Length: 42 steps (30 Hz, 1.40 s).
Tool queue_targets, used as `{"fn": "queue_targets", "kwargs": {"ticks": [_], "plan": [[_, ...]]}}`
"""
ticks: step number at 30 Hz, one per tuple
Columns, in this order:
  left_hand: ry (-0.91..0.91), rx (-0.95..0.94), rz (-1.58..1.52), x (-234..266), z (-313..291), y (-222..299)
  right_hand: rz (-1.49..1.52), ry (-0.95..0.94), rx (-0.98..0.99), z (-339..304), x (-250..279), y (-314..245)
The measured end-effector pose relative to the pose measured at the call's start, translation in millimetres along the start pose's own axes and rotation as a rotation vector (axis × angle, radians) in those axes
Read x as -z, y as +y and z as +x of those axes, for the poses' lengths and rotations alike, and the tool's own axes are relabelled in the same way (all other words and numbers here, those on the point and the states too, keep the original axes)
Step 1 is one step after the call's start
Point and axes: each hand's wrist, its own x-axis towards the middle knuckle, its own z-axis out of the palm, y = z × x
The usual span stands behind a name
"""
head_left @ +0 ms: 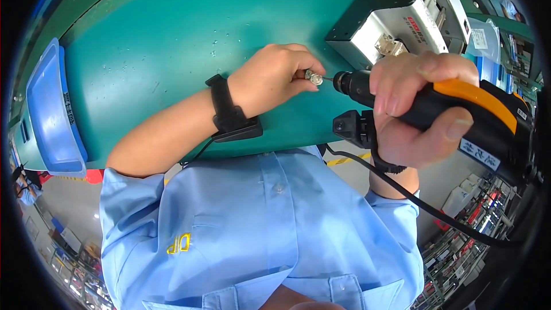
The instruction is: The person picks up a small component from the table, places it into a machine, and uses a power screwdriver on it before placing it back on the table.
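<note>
Between the thumb and fingers of my left hand (278, 74) is a small silvery metal part (313, 77), pinched over the green bench. My right hand (416, 100) wraps around a black and orange electric screwdriver (422, 109), held sideways. Its thin bit points left and meets the metal part or lies right at it; whether they touch is too small to tell. Beyond my right hand stands a black and silver machine (396, 20), its front showing a metal outlet piece (390, 45). Both wrists wear black straps with small devices.
A blue plastic tray (49, 112) lies at the bench's left end. The green mat (172, 34) carries scattered tiny clear specks. A black cable (425, 206) runs across the right side below my right wrist. Shelving and clear bags (485, 40) stand beyond the machine.
</note>
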Motion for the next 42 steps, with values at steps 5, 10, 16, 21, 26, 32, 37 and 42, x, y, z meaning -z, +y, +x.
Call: {"fn": "queue_targets", "kwargs": {"ticks": [5, 10, 16, 21, 26, 32, 37, 42], "plan": [[-0.008, 0.006, -0.016, 0.9, -0.5, 0.1, -0.144, -0.007, -0.074, 4.4, -9.0, -4.2], [0.006, -0.020, -0.016, -0.6, 0.6, -0.5, -0.263, -0.064, -0.081, 8.6, -11.7, -2.4], [0.003, -0.007, 0.023, 0.4, 2.7, 5.1, -0.277, -0.044, -0.057, 6.9, -9.5, 1.7], [0.026, -0.026, 0.089, 1.7, -0.8, 8.5, 0.022, -0.054, 0.114, 5.2, 4.1, 0.2], [0.027, 0.040, 0.079, -1.8, 3.0, 9.1, 0.070, -0.011, 0.286, 7.9, 46.8, -51.6], [0.014, 0.031, 0.121, -3.4, 0.7, 12.2, -0.023, 0.015, 0.301, 14.7, 61.6, -35.3], [-0.025, 0.014, 0.107, -1.5, 0.0, 9.5, 0.003, -0.062, 0.268, 18.0, 62.1, -28.1], [-0.016, 0.000, 0.099, 1.4, -3.8, 8.1, 0.122, -0.058, 0.171, 29.3, 64.4, -20.6]]}}
